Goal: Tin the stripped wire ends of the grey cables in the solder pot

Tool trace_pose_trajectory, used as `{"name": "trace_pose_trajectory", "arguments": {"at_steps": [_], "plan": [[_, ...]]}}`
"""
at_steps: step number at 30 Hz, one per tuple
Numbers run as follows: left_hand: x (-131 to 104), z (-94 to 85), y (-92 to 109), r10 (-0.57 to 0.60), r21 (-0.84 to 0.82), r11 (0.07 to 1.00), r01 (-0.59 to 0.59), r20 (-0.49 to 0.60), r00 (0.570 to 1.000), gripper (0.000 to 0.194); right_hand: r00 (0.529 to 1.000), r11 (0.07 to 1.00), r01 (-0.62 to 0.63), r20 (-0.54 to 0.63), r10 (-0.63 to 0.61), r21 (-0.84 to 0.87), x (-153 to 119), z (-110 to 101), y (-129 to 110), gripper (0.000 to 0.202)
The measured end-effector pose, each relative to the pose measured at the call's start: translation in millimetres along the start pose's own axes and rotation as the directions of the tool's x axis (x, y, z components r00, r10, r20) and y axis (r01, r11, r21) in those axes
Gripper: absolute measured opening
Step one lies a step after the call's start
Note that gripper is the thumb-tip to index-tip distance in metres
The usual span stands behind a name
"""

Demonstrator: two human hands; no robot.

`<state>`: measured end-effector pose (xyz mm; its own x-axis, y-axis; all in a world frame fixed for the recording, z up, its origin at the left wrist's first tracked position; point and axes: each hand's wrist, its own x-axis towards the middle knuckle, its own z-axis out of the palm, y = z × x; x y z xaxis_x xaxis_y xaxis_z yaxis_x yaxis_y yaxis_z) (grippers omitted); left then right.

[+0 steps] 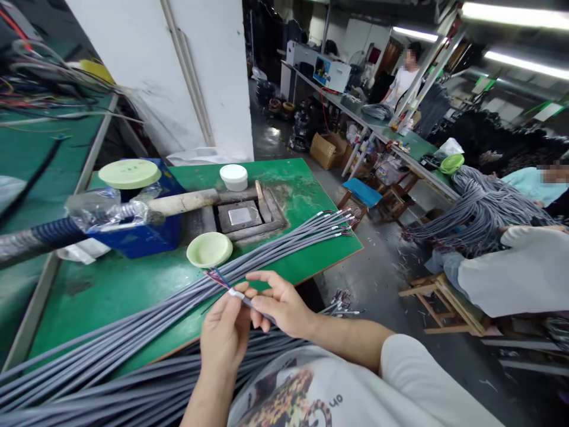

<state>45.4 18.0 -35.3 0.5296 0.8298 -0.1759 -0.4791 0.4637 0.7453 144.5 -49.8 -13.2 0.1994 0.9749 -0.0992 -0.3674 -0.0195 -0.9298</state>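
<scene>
Both of my hands hold one grey cable (254, 306) above the front edge of the green table. My left hand (226, 326) pinches it at the white band near its end, where thin coloured wires (219, 277) fan out. Further down the cable, my right hand (282, 305) has its thumb and fingers around it. A light green dish (209, 249) stands just beyond the wire ends. Behind my hands a bundle of grey cables (249, 261) lies across the table, its stripped ends at the right edge. More grey cables (173, 379) hang below, near my body.
On the green table (293, 184) are a dark framed block (240, 216), a white round tub (233, 177) and a blue box (133, 237) with a duct hose (48, 234). Two other people are at the right, beside a large cable pile (480, 207); a wooden stool (448, 302) stands nearer.
</scene>
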Motion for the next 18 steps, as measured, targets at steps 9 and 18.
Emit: {"name": "trace_pose_trajectory", "arguments": {"at_steps": [9, 18], "plan": [[-10, -19.8, -6, -0.065, 0.197, 0.979, 0.06, 0.022, 0.998, 0.027, 0.98, 0.82, 0.189, 0.045, -0.196, -0.541, 12, -19, -45, 0.022], [-17, -30.8, -10, -0.107, 0.286, 0.954, 0.087, 0.055, 0.993, 0.021, 0.985, 0.878, 0.171, 0.095, -0.143, -0.448, 18, 6, -48, 0.035]]}}
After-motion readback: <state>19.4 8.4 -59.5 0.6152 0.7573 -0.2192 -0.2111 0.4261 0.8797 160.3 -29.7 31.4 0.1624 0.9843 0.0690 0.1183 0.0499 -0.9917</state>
